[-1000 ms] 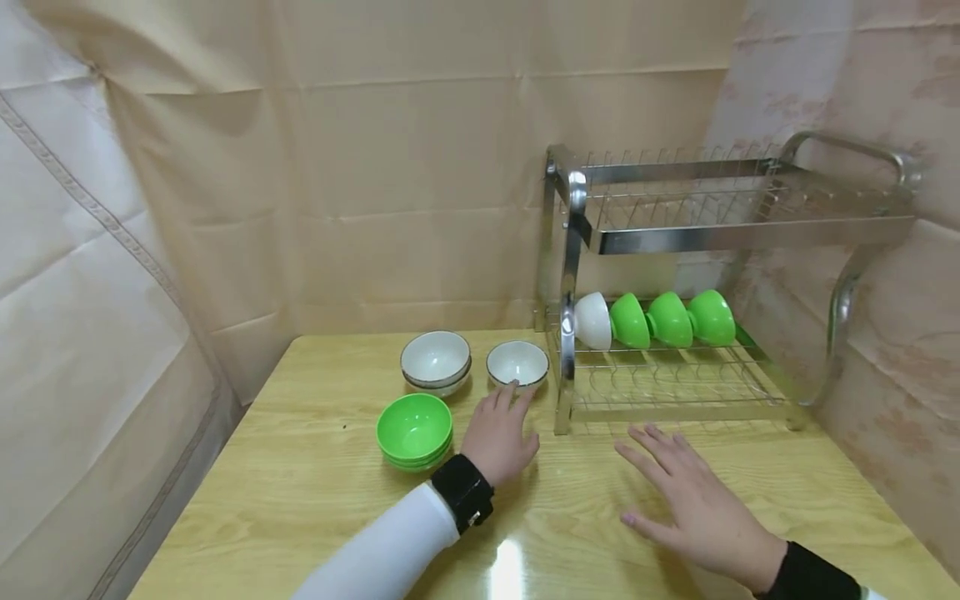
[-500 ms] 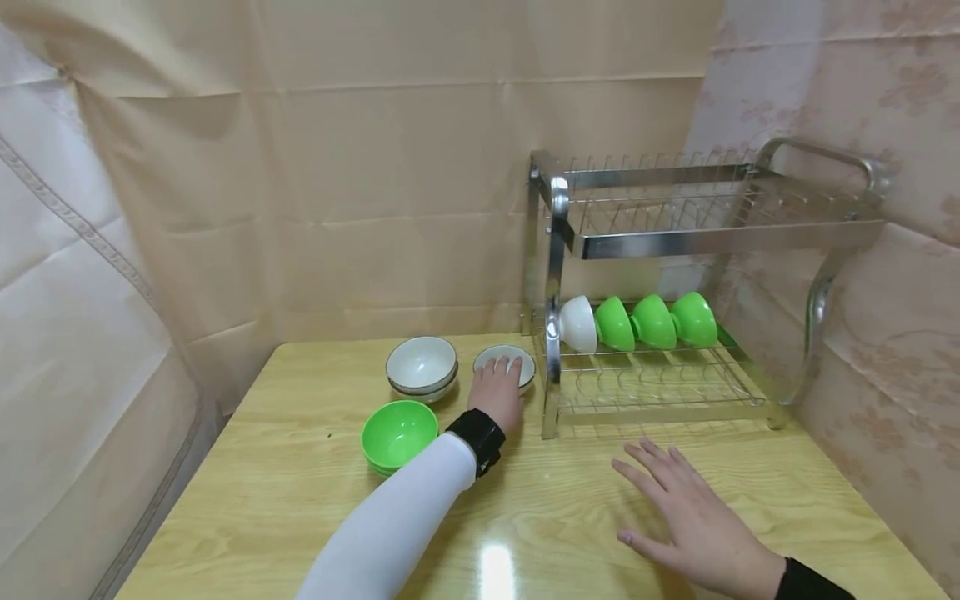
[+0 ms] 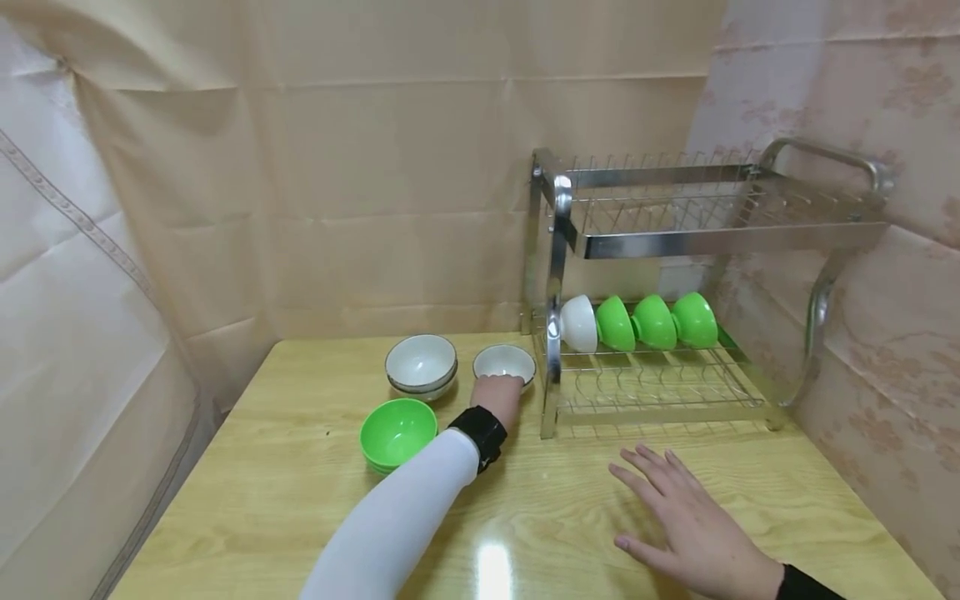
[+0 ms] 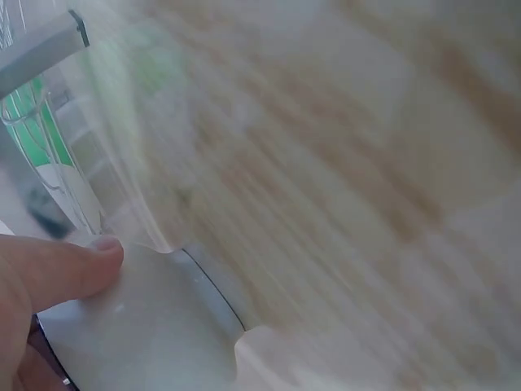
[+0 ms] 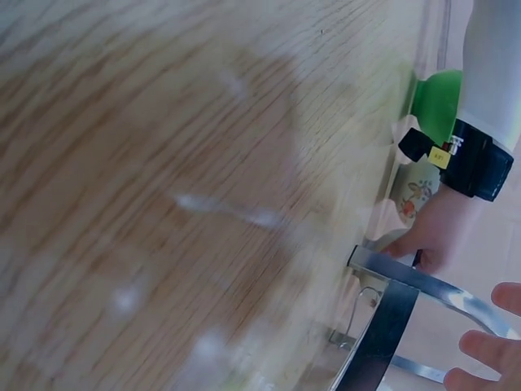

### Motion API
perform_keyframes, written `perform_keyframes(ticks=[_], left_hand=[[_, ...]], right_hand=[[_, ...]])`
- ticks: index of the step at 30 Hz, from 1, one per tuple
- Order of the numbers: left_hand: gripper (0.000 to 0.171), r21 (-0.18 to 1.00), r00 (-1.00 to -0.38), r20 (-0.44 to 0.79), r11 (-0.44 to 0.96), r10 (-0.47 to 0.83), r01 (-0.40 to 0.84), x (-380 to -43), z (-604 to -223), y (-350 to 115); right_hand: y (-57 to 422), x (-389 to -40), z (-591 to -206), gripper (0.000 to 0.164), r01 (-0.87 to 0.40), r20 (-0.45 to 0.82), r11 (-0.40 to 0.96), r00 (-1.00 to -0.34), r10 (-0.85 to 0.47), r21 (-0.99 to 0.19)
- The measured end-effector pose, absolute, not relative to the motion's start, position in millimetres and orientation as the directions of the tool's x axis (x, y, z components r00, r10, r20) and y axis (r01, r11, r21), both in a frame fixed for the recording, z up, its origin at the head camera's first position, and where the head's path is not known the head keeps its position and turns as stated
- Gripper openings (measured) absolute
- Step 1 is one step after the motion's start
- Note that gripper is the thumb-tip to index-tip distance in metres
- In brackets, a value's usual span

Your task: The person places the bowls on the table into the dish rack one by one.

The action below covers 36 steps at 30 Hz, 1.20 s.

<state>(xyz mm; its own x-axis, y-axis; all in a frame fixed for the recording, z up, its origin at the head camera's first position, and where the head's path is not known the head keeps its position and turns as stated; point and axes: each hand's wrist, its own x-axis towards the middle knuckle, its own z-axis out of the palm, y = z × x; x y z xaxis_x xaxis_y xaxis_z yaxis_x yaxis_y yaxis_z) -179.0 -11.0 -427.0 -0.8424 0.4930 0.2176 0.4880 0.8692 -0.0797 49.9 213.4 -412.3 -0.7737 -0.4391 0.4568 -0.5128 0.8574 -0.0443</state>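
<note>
In the head view, a two-tier steel dish rack (image 3: 735, 239) stands on a wood-grain table (image 3: 247, 467). Just left of the rack sits a dark-rimmed white bowl (image 3: 504, 360), upright, and the left hand (image 3: 498, 396) is at its near rim, the fingers bent out of sight. Farther left of the rack is a stack of white bowls (image 3: 422, 364), and a stack of green bowls (image 3: 399, 433) stands left of the rack too, nearer the person. On the rack's lower tier, a row of tipped bowls runs from a white cup-like bowl (image 3: 580, 324) at the left end to three green bowls (image 3: 654, 322). The right hand (image 3: 693, 527) hovers over the table in front of the rack, its grip loose, with the fingers spread.

In the left wrist view, the thumb lies inside the dark-rimmed white bowl and fingers show outside below the rim, so the left grip pinches it; the rack appears beyond it.

In the right wrist view, the right hand's fingers are near the rack's frame. Past the rack are the left hand, its black wristband (image 5: 476, 159) and a flower-patterned bowl (image 5: 413, 191)
</note>
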Motion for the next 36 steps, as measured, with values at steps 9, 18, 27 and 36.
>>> perform_keyframes(ticks=[9, 18, 27, 36], left_hand=[[0.015, -0.095, -0.806, 0.238, 0.839, 0.542, 0.536, -156.4, -424.7, -24.5], [0.011, -0.105, -0.75, 0.229, 0.782, 0.62, 0.615, -110.4, -426.0, -51.1], [0.009, -0.117, -0.629, 0.273, 0.674, 0.728, 0.729, -58.7, -426.9, -82.3], [0.009, -0.153, -0.46, 0.272, 0.51, 0.845, 0.846, -7.8, -400.8, -81.6]], right_hand=[[209.3, 50.6, -409.9, 0.081, -0.529, 0.471, 0.847, -0.76, -0.447, -0.05], [203.1, 51.8, -406.9, 0.079, -0.553, 0.482, 0.832, -0.744, -0.464, -0.053], [195.8, 49.4, -409.5, 0.081, -0.59, 0.489, 0.805, -0.72, -0.492, -0.06], [183.4, 43.2, -407.6, 0.065, -0.723, 0.501, 0.691, -0.6, -0.624, -0.005]])
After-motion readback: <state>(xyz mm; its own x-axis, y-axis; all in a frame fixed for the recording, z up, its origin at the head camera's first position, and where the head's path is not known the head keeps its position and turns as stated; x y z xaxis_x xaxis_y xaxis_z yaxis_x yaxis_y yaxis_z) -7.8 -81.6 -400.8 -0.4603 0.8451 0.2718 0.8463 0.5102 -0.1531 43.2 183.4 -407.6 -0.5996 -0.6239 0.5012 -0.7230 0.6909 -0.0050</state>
